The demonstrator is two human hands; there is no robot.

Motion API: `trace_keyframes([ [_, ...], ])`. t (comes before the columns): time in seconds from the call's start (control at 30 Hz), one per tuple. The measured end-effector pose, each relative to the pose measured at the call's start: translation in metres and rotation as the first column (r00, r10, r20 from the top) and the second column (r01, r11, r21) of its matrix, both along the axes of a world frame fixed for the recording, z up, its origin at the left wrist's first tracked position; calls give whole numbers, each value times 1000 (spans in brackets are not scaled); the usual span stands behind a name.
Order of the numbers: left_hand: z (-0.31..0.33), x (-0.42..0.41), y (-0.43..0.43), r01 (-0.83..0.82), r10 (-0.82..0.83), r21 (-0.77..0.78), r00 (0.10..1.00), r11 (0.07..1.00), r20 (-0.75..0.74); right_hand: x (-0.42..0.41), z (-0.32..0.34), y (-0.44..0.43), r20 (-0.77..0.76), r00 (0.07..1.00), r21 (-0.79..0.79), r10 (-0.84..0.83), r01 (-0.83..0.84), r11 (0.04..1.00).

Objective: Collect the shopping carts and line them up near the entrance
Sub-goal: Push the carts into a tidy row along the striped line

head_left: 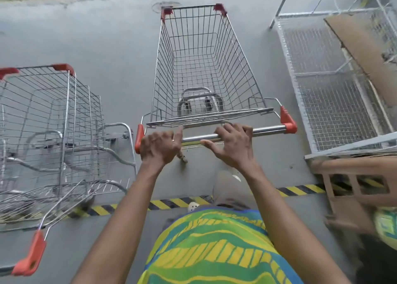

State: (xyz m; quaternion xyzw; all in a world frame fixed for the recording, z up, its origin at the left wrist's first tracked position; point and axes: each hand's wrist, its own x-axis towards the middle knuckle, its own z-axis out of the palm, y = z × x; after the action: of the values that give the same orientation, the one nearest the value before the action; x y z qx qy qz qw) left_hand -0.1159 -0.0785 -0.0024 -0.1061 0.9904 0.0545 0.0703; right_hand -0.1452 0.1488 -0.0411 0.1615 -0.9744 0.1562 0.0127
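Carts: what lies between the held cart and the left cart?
Head view: only bare grey floor between the held cart and the left cart; they stand apart.

Soft, even daylight (faint shadows); wide-angle edges bend and blur.

Ahead: open concrete floor point(103, 36) past the middle cart point(202, 53)
Left: second cart point(53, 122), narrow gap between
Right: wire cages point(335, 94) and wooden frame point(354, 184) block

Grey concrete floor point(111, 47) carries centre cart point(236, 68), left cart point(64, 111) near it, and wire cage point(322, 68) at right. Yellow-black stripe point(171, 203) crosses the floor; drain cover point(165, 5) lies beyond centre cart.
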Motion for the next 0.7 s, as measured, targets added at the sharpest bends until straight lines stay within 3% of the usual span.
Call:
trace_keyframes([
  [0.47, -10, -290, -117, -49, 48, -19, 996, 999, -70, -301, -4, -120, -27, 998, 5, 50, -49, 999],
  [0.7, -19, -441, -152, -50, 48, -46, 997, 998, -59, -447, -1, -123, -72, 987, -3, -141, 141, 990],
])
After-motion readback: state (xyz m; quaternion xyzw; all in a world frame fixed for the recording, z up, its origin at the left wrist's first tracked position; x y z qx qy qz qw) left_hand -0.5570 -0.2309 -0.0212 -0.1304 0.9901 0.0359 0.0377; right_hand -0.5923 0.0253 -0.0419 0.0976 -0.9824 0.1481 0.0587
